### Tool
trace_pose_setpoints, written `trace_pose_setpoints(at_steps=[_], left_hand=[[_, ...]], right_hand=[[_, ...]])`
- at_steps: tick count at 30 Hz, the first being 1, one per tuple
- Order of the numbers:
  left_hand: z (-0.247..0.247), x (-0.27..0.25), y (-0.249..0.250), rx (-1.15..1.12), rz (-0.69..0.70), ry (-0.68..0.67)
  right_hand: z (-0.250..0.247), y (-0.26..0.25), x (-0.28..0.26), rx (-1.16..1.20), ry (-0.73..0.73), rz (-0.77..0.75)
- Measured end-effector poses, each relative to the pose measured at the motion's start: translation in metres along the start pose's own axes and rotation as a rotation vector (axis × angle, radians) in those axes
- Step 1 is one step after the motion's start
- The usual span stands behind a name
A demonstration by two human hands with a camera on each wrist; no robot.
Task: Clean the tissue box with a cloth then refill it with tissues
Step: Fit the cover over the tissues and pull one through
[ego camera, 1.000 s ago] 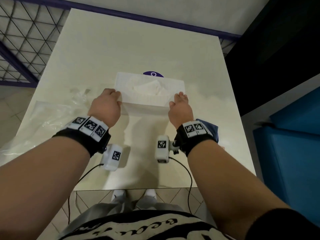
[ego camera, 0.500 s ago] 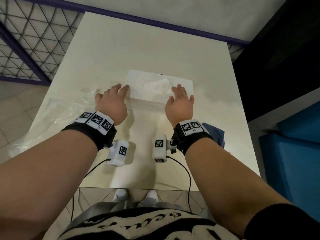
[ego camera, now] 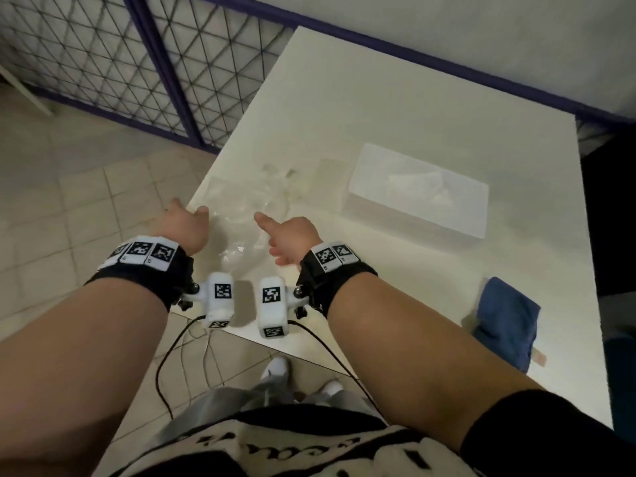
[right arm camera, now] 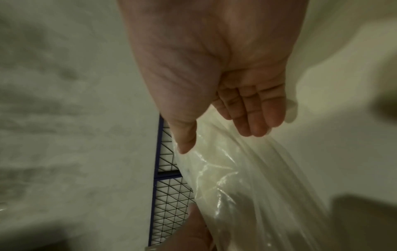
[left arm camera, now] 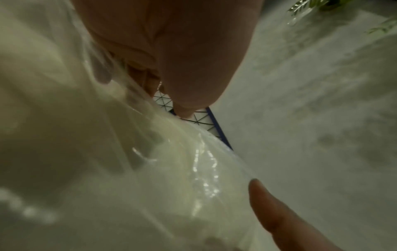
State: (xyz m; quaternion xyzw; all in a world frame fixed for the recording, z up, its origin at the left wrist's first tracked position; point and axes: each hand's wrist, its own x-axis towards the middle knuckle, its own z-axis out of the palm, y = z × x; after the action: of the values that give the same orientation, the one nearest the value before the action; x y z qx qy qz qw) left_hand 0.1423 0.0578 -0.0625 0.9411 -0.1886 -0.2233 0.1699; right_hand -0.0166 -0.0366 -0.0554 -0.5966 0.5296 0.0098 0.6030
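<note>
The white tissue box (ego camera: 418,191) stands on the table (ego camera: 378,98) at the middle right, with a tissue showing in its top slot; neither hand touches it. A folded blue cloth (ego camera: 506,321) lies near the front right edge. Both hands are at the crumpled clear plastic wrapper (ego camera: 247,208) by the table's left edge. My left hand (ego camera: 182,222) grips the film (left arm camera: 171,169), thumb on one side and fingers seen through it. My right hand (ego camera: 289,235) is flat, and its straight fingers (right arm camera: 257,122) and thumb touch the wrapper (right arm camera: 236,186).
A wire-mesh fence with purple bars (ego camera: 137,63) stands beyond the table's left side over a tiled floor (ego camera: 69,201). A wall runs behind the table. Dark furniture (ego camera: 616,201) sits to the right.
Both hands left the tissue box and moved left to the plastic wrapper. The head view swung left, so the box now sits to the right.
</note>
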Motion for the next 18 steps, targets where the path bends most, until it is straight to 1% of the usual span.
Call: trace_pose_setpoints(at_steps=[3, 5, 7, 10, 11, 13, 15, 17, 18], left_hand=[[0.001, -0.006, -0.012, -0.069, -0.05, -0.073], [0.0, -0.008, -0.02, -0.266, -0.101, -0.165], [-0.005, -0.014, -0.023, -0.452, -0.126, -0.269], [-0.011, -0.024, -0.018, -0.537, 0.018, -0.428], [-0.011, -0.028, -0.011, -0.603, 0.071, -0.47], [-0.012, -0.045, 0.01, -0.761, 0.173, -0.52], [-0.008, -0.06, 0.035, -0.875, 0.217, -0.509], [-0.005, -0.074, 0.057, -0.929, 0.253, -0.542], [-0.004, -0.081, 0.068, -0.937, 0.274, -0.588]], right_hand=[[0.012, -0.003, 0.003, -0.029, -0.018, 0.0], [0.013, -0.006, 0.001, -0.016, -0.061, -0.025], [0.006, -0.009, -0.005, 0.004, -0.067, -0.096], [-0.022, -0.008, -0.024, 0.224, -0.066, -0.128], [-0.035, -0.007, -0.032, 0.279, -0.068, -0.151], [-0.064, -0.003, -0.049, 0.338, -0.06, -0.208], [-0.091, -0.001, -0.068, 0.355, -0.047, -0.23], [-0.113, 0.005, -0.081, 0.33, 0.019, -0.238], [-0.123, 0.009, -0.085, 0.328, 0.069, -0.242]])
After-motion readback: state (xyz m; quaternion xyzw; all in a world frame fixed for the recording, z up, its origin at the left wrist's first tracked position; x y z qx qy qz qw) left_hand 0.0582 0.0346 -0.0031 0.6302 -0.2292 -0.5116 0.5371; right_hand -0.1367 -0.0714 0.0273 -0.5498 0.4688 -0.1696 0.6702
